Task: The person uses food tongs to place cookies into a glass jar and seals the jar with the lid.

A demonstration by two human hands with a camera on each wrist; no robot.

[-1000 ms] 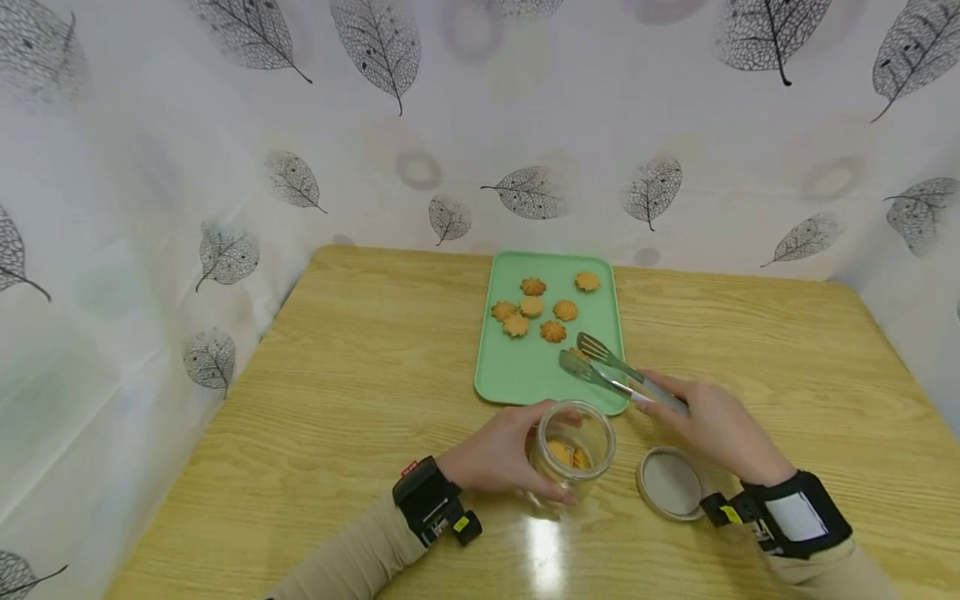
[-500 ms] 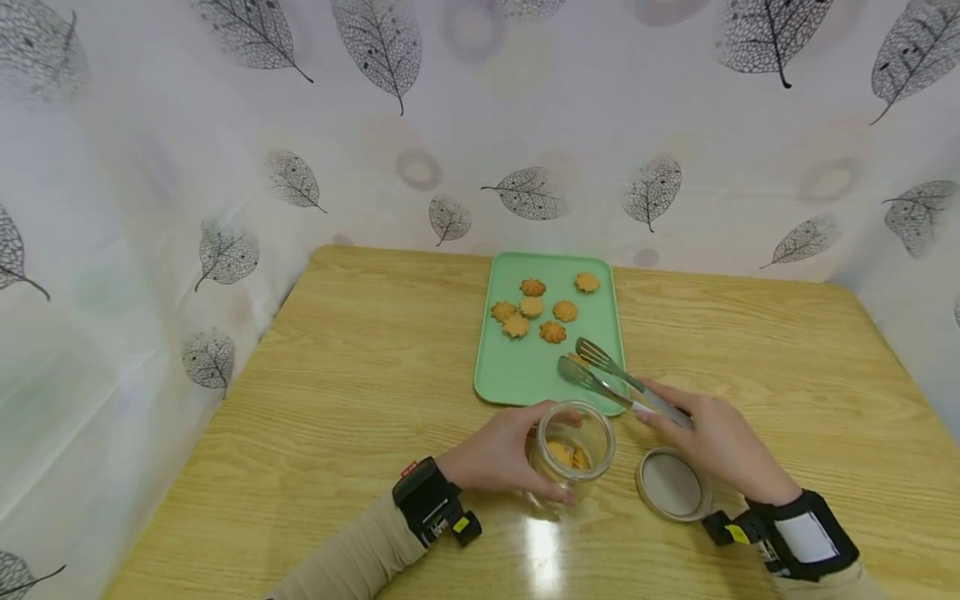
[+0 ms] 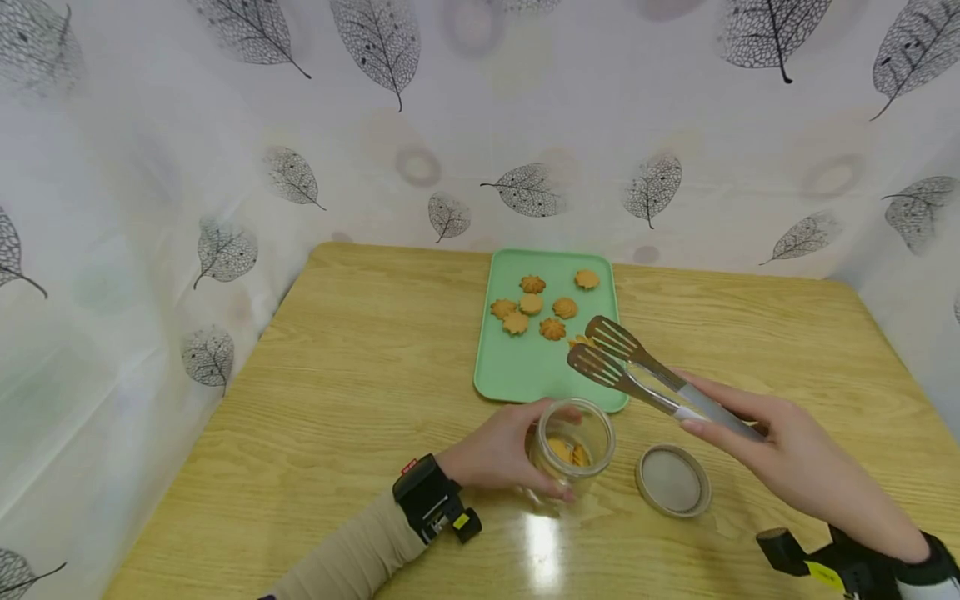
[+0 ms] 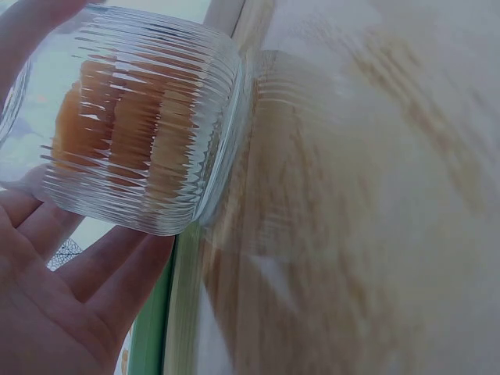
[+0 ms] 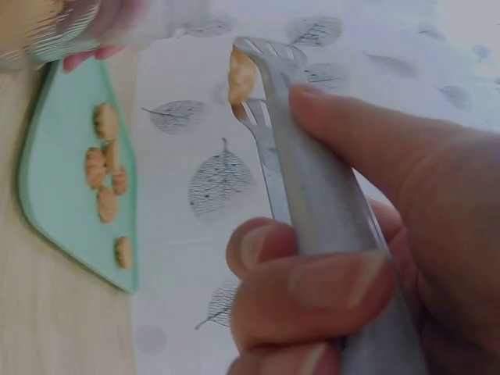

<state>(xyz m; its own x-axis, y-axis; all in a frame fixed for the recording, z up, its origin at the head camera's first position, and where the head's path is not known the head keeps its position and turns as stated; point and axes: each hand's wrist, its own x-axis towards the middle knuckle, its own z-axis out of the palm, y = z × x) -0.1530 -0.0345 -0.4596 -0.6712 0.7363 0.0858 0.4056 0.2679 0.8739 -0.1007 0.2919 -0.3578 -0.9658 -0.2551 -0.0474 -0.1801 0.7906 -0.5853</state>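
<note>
My left hand (image 3: pixel 491 454) holds a clear ribbed glass jar (image 3: pixel 609 442) upright over the table, fingers and thumb around its side. Several cookies (image 4: pixel 133 125) lie inside it. My right hand (image 3: pixel 798 454) grips metal tongs (image 3: pixel 670 379) with slotted ends, raised near the green tray's right edge. Between the slotted ends sits a golden cookie (image 5: pixel 242 76), plain in the right wrist view and partly hidden in the head view. Beyond the jar, the green tray (image 3: pixel 517 375) carries several more flower-shaped cookies (image 3: pixel 552 329).
A round jar lid (image 3: pixel 673 481) lies on the wooden table (image 3: pixel 375 333), right of the jar and below the tongs. A white leaf-print cloth (image 3: pixel 465 125) hangs behind the table and at its sides.
My right hand has lifted the tongs up from the tray and drawn back to the right, carrying a cookie between their ends. The left hand and jar stay put.
</note>
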